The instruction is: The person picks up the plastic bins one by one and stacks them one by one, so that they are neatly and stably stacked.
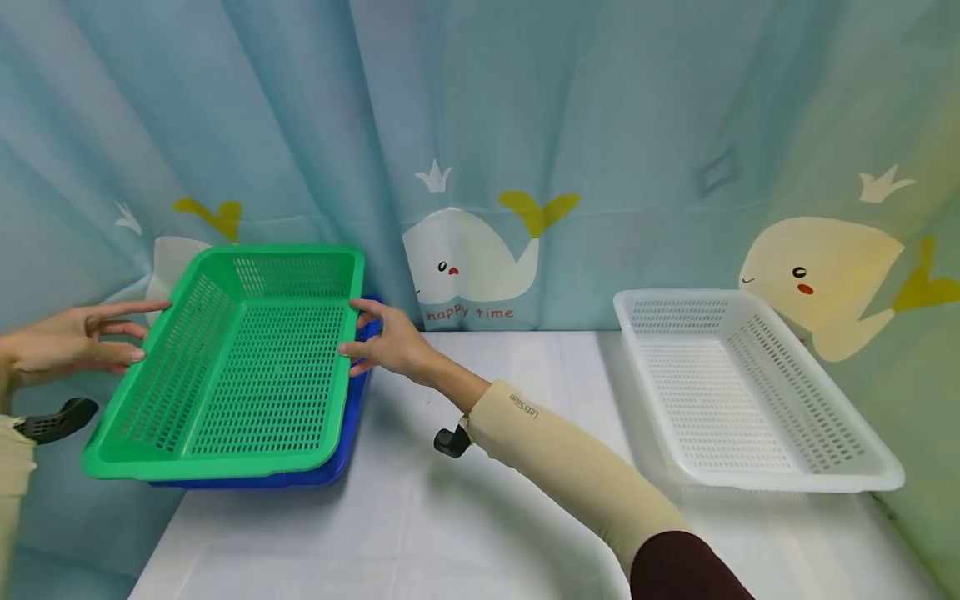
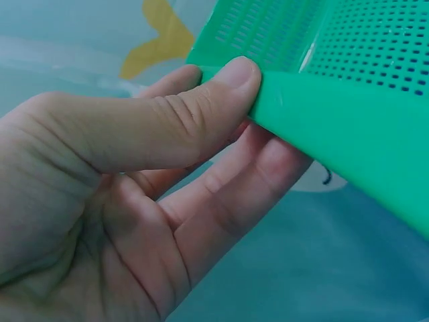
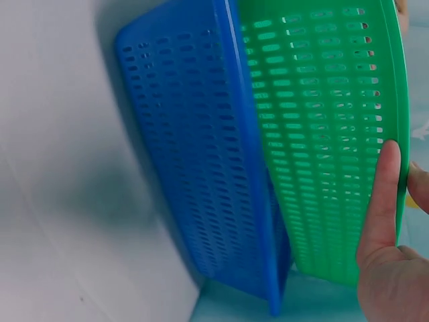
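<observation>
On the far left, the left hand (image 1: 78, 342) has a pinch on the left rim of the green rectangular perforated plastic basket (image 1: 277, 367), thumb on top and fingers underneath. So the basket hangs just right of that grip, right between both hands. Most of its side wall shows above the rim of the blue perforated plastic basket (image 3: 194, 147), which sits at the left edge of the white-covered table (image 1: 465, 517); can't tell if the two touch at the bottom. The right hand (image 1: 397, 342) pinches the green one's right rim, with a finger flat along the outer wall. Well apart, near the table's right edge, there's a white perforated plastic basket (image 1: 720, 400).
</observation>
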`<state>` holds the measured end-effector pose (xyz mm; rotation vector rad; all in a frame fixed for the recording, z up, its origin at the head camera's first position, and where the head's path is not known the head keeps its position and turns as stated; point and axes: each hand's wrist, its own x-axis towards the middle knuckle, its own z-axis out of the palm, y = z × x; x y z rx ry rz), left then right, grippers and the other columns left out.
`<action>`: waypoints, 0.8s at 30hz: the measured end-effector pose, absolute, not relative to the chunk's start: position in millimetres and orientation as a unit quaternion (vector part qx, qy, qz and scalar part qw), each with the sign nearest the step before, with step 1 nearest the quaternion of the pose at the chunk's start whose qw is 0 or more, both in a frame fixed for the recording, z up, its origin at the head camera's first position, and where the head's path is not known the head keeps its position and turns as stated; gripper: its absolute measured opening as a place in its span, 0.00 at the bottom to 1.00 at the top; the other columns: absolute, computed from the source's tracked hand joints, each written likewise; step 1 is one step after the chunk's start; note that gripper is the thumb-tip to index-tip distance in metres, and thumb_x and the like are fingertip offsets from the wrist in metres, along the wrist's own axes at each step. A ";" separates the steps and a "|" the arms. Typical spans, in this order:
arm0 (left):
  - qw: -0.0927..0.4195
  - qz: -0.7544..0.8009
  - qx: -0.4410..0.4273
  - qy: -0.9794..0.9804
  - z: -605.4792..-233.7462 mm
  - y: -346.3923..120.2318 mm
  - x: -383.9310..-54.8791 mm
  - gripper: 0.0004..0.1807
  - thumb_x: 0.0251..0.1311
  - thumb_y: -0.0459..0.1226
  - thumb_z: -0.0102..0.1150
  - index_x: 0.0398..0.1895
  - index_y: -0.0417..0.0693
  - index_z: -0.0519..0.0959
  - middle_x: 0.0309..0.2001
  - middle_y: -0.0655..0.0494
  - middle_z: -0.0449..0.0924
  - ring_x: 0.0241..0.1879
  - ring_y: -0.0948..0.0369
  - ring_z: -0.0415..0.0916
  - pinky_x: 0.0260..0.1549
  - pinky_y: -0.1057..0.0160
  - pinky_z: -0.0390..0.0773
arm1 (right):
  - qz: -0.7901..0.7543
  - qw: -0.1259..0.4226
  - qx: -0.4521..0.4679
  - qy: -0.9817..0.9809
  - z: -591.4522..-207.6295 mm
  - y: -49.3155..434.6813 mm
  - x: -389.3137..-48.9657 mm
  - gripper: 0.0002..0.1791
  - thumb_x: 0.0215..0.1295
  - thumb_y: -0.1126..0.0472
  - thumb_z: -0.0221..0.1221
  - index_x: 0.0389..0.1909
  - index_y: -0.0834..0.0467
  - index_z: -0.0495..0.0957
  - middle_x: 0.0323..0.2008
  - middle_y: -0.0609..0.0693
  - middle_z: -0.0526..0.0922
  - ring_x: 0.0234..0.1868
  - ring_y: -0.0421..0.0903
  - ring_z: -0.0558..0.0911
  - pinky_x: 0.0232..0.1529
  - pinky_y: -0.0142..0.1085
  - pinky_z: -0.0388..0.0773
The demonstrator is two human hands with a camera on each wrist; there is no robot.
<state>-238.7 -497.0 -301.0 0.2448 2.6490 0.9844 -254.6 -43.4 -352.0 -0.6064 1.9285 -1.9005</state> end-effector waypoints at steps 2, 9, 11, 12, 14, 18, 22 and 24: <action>0.168 0.354 0.086 0.916 -305.2 -498.3 -239.7 0.48 0.72 0.35 0.61 0.85 0.64 0.43 0.57 0.47 0.66 0.47 0.64 0.79 0.45 0.58 0.85 | -0.672 0.183 -0.210 0.686 -356.3 -44.9 -253.7 0.44 0.66 0.68 0.68 0.80 0.53 0.60 0.55 0.52 0.71 0.29 0.53 0.89 0.42 0.40 0.88; 0.198 0.388 0.098 0.895 -318.5 -494.6 -239.3 0.44 0.73 0.31 0.58 0.83 0.67 0.49 0.53 0.50 0.70 0.47 0.61 0.81 0.45 0.65 0.84 | -0.675 0.188 -0.193 0.687 -372.1 -48.9 -251.2 0.44 0.66 0.68 0.68 0.80 0.52 0.60 0.54 0.52 0.71 0.30 0.55 0.89 0.42 0.40 0.88; 0.209 0.395 0.100 0.889 -321.4 -492.7 -240.2 0.44 0.73 0.30 0.57 0.84 0.67 0.49 0.54 0.48 0.70 0.47 0.61 0.81 0.46 0.64 0.84 | -0.675 0.187 -0.188 0.688 -376.5 -49.6 -250.9 0.44 0.66 0.68 0.69 0.80 0.53 0.60 0.54 0.52 0.71 0.30 0.54 0.89 0.42 0.40 0.88; 0.215 0.398 0.098 0.887 -322.8 -492.0 -240.9 0.44 0.73 0.31 0.58 0.84 0.67 0.49 0.54 0.48 0.70 0.48 0.61 0.81 0.46 0.65 0.84 | -0.675 0.187 -0.185 0.689 -378.4 -49.9 -250.7 0.44 0.66 0.68 0.69 0.80 0.53 0.61 0.54 0.52 0.71 0.29 0.54 0.89 0.42 0.39 0.88; 0.225 0.402 0.094 0.883 -325.8 -490.6 -242.5 0.45 0.73 0.31 0.58 0.84 0.65 0.47 0.56 0.47 0.69 0.49 0.62 0.80 0.47 0.65 0.84 | -0.676 0.187 -0.179 0.690 -381.6 -50.6 -250.6 0.44 0.65 0.68 0.69 0.79 0.54 0.61 0.54 0.52 0.71 0.28 0.53 0.89 0.42 0.39 0.88; 0.239 0.407 0.083 0.878 -331.8 -490.1 -245.9 0.46 0.72 0.32 0.59 0.85 0.63 0.47 0.60 0.45 0.64 0.51 0.65 0.76 0.49 0.66 0.83 | -0.676 0.189 -0.169 0.692 -385.6 -51.7 -250.1 0.44 0.65 0.69 0.69 0.79 0.54 0.61 0.54 0.52 0.72 0.28 0.53 0.89 0.42 0.38 0.88; 0.248 0.417 0.083 0.871 -337.1 -491.6 -247.4 0.44 0.73 0.32 0.59 0.84 0.62 0.49 0.61 0.47 0.62 0.52 0.67 0.76 0.51 0.66 0.83 | -0.677 0.191 -0.161 0.692 -387.7 -52.5 -249.4 0.44 0.65 0.69 0.69 0.79 0.55 0.61 0.53 0.52 0.72 0.29 0.55 0.89 0.41 0.39 0.88; 0.249 0.423 0.086 0.867 -339.8 -492.4 -247.3 0.43 0.73 0.32 0.58 0.84 0.61 0.50 0.62 0.49 0.62 0.53 0.70 0.75 0.51 0.66 0.82 | -0.676 0.192 -0.159 0.693 -388.5 -53.0 -249.1 0.44 0.64 0.69 0.70 0.79 0.54 0.62 0.52 0.52 0.72 0.29 0.55 0.89 0.41 0.39 0.88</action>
